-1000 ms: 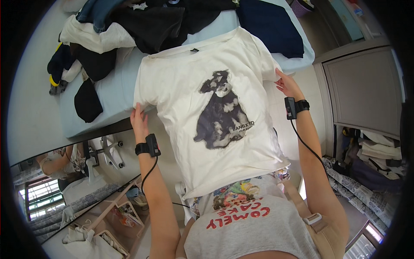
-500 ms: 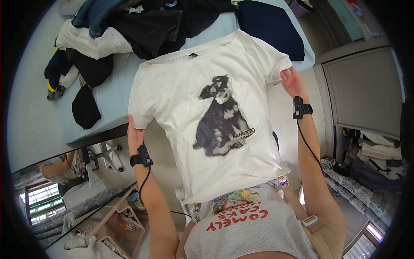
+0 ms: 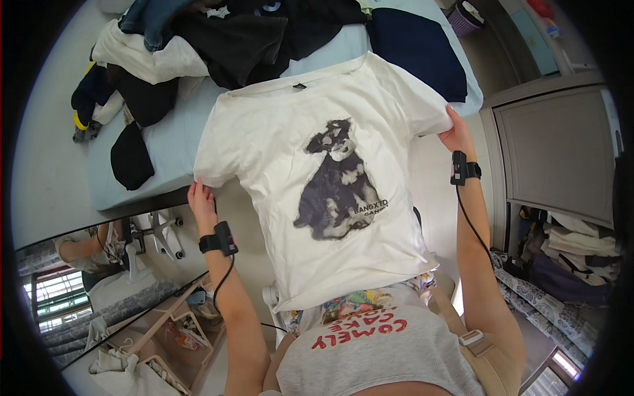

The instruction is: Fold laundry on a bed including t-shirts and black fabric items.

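Note:
A white T-shirt (image 3: 264, 152) with a dark animal print is spread out in front of me, its collar on the far side. Its upper part lies over the edge of the bed, and its hem reaches my lap. My left hand (image 3: 203, 199) is closed at the end of the left sleeve, pinching its lower corner with curled fingers. At the other sleeve, my right hand (image 3: 456, 132) grips the cuff, the thumb side against the fabric. Both sleeves are stretched outward. A black strapped device sits on each of my wrists, with a cable running from it.
Piled clothes, among them black garments (image 3: 231, 46) and a light grey one (image 3: 148, 56), cover the far left of the light blue bed (image 3: 175, 155). Folded navy fabric (image 3: 416, 53) lies far right. A grey cabinet (image 3: 555, 145) stands at right, a mirror (image 3: 99, 290) at left.
The shirt's shoulders and sleeves sit slightly nearer to me. My left hand's fingers have curled more visibly at the sleeve corner. The right hand has shifted slightly along its sleeve end.

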A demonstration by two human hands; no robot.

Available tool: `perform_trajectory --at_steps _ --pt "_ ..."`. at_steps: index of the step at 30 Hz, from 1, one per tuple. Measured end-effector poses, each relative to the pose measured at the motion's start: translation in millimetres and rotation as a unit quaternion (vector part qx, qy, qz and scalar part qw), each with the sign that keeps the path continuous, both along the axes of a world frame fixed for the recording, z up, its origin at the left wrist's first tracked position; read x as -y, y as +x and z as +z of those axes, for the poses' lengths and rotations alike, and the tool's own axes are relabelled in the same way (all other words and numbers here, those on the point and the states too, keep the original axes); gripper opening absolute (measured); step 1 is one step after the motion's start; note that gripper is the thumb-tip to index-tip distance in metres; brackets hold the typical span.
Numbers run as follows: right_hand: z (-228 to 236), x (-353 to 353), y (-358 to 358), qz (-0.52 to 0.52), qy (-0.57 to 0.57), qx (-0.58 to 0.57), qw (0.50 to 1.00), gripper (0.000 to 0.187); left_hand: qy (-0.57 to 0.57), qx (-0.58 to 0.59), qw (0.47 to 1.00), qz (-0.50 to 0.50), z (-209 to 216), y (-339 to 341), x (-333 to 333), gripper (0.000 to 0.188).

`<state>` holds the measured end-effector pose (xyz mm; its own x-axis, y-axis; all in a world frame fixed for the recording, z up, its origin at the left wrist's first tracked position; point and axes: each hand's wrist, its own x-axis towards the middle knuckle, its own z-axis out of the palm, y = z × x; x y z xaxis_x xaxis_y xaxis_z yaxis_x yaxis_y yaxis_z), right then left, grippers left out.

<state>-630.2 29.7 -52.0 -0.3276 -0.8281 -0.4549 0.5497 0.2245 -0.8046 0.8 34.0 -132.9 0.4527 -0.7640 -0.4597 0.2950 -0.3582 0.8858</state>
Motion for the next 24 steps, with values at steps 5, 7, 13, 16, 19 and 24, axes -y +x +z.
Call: perform_trajectory --at_steps 5,7,13,16,19,24 --pt "-4.4 9.5 -14.1 -0.042 -0.039 0.092 0.994 0.039 -0.151 0.338 0.923 0.105 56.0 -77.4 47.2 0.049" --pt "-13.5 7.8 -28.0 -0.031 -0.055 0.084 0.994 0.039 -0.185 0.355 0.915 0.042 78.1 -118.6 63.8 0.046" --pt "-6.4 9.4 -0.9 -0.044 -0.032 -0.147 0.988 0.037 -0.231 0.158 0.881 -0.381 94.8 -219.1 78.0 0.028" --pt "5.4 0.8 5.3 -0.068 -0.061 -0.264 0.96 0.031 -0.194 0.012 0.859 -0.474 94.9 -276.6 84.4 0.036" --pt "13.9 -10.1 21.7 -0.066 -0.135 -0.292 0.945 0.029 -0.14 -0.061 0.839 -0.522 102.1 -320.3 97.5 0.049" --pt "33.7 -44.3 66.4 -0.003 -0.104 -0.446 0.889 0.016 -0.043 -0.143 0.839 -0.522 99.1 -344.5 123.0 0.064"
